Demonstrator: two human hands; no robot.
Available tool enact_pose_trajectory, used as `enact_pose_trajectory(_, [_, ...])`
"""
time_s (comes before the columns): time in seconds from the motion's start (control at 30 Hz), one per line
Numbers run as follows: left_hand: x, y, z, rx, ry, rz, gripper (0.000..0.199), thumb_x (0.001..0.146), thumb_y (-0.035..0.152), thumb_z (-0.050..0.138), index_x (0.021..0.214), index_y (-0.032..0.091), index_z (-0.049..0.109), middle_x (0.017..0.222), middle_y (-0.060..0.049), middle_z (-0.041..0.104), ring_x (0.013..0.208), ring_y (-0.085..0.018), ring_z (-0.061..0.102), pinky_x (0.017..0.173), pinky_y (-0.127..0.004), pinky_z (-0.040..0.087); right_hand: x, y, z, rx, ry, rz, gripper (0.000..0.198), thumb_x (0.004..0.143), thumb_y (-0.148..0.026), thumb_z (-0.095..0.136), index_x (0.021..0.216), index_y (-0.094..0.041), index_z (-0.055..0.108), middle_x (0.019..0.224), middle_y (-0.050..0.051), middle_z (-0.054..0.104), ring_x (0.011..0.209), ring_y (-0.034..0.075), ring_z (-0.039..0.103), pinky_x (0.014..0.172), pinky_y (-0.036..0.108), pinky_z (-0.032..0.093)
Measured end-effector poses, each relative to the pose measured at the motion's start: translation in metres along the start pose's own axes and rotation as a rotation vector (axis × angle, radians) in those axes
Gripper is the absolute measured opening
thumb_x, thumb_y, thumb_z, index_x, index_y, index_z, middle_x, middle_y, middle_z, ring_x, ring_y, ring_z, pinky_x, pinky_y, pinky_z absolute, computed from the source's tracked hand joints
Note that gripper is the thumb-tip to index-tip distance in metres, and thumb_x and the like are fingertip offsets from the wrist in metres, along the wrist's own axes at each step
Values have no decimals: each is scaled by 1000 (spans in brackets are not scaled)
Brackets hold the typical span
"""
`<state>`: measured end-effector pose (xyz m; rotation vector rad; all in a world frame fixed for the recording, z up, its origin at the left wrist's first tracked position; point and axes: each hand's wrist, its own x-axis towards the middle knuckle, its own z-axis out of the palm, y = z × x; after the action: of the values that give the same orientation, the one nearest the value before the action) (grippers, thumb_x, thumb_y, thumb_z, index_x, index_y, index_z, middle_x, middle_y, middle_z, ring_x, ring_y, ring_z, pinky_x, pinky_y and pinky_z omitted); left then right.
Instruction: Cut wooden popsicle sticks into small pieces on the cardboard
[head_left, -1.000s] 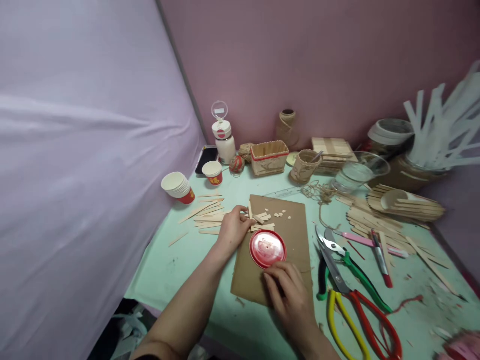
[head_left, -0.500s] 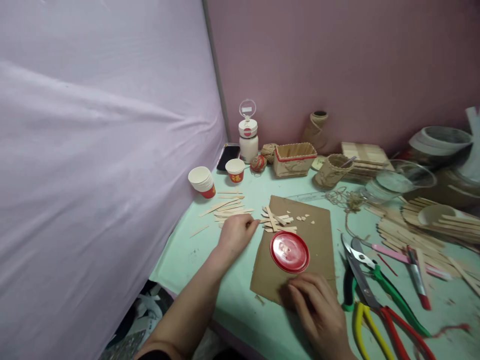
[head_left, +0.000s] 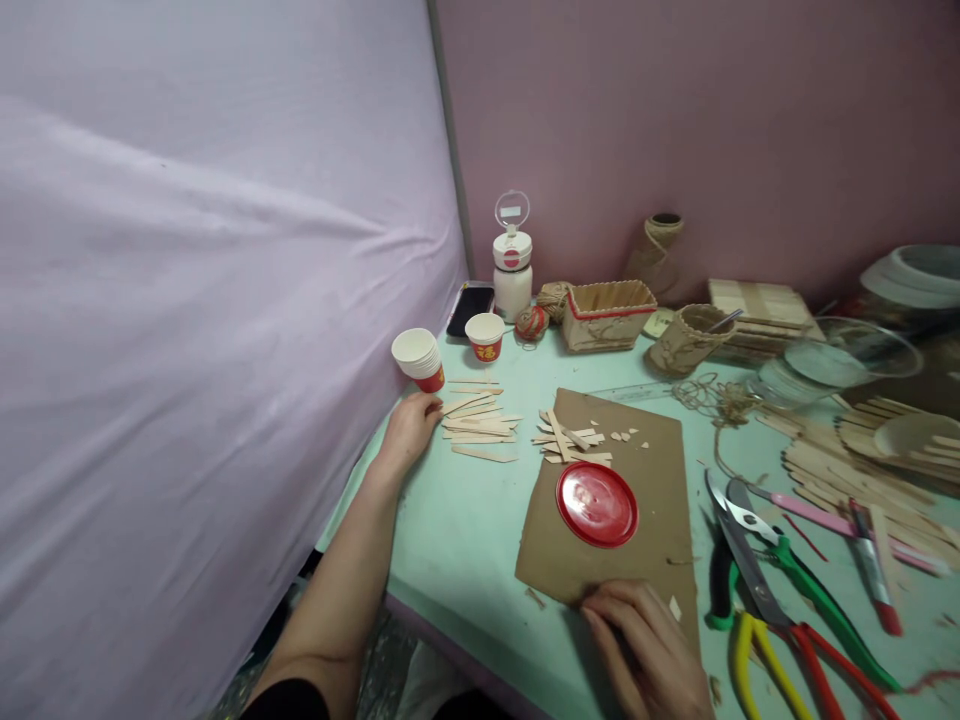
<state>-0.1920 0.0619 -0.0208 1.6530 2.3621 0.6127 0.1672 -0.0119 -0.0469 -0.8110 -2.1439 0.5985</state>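
Observation:
My left hand (head_left: 411, 432) is at the left ends of a loose row of thin wooden sticks (head_left: 484, 428), just below the stacked paper cups (head_left: 420, 357). Its thumb and fingers are closed together; what they pinch, if anything, is hidden. My right hand (head_left: 649, 645) rests at the near edge of a brown cardboard sheet (head_left: 555, 560), fingers curled and closed, with no held thing visible. A shiny red round lid (head_left: 597, 504) lies on the cardboard. Beyond it, short cut stick pieces (head_left: 574, 440) lie crossed in a small pile.
Right of the cardboard lie scissors (head_left: 757, 580), green-handled pliers (head_left: 817, 600) and a red-tipped pen-like tool (head_left: 874, 575). More wooden sticks (head_left: 847, 475) spread behind them. Along the back stand a single cup (head_left: 485, 340), a white bottle (head_left: 513, 285), a stick basket (head_left: 609, 325) and a twine-wrapped pot (head_left: 686, 345).
My left hand has moved left, from the right ends of the sticks to their left ends. My right hand stays near the cardboard's near edge. The whole view has shifted slightly.

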Motion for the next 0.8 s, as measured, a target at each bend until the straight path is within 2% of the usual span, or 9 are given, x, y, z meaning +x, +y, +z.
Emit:
enact_pose_trajectory(0.3, [7,7,5,-54,-31,16,14,78,19,56,84,19,69,89,-9,66,90,-24,59,84,-35,44,-6,3,-12,-35,28,26,7,88,-21,56,92,-21,63,82,7,65,74,18,64,65,29,53])
enact_pose_trajectory(0.53, [-4,12,-2,-261,15,-50,28,79,27,56,102,16,67,91,-6,68,80,-18,62,74,-28,46,-4,-1,-13,-15,62,18,6,88,-19,57,90,-20,63,81,7,64,73,17,63,65,28,52])
enact_pose_trajectory(0.7, [-3,7,1,-329,19,-82,20,70,25,63,87,17,71,84,-6,67,79,-19,60,76,-30,43,-4,-2,-12,-16,63,9,7,88,-19,56,90,-20,63,81,7,64,73,17,63,64,28,52])
enact_pose_trajectory(0.8, [-2,4,4,-422,16,-126,21,67,25,66,85,17,71,80,-4,67,76,-18,59,75,-30,43,-7,-2,-13,-15,69,18,7,88,-20,56,91,-20,63,82,6,64,74,18,63,66,30,52])
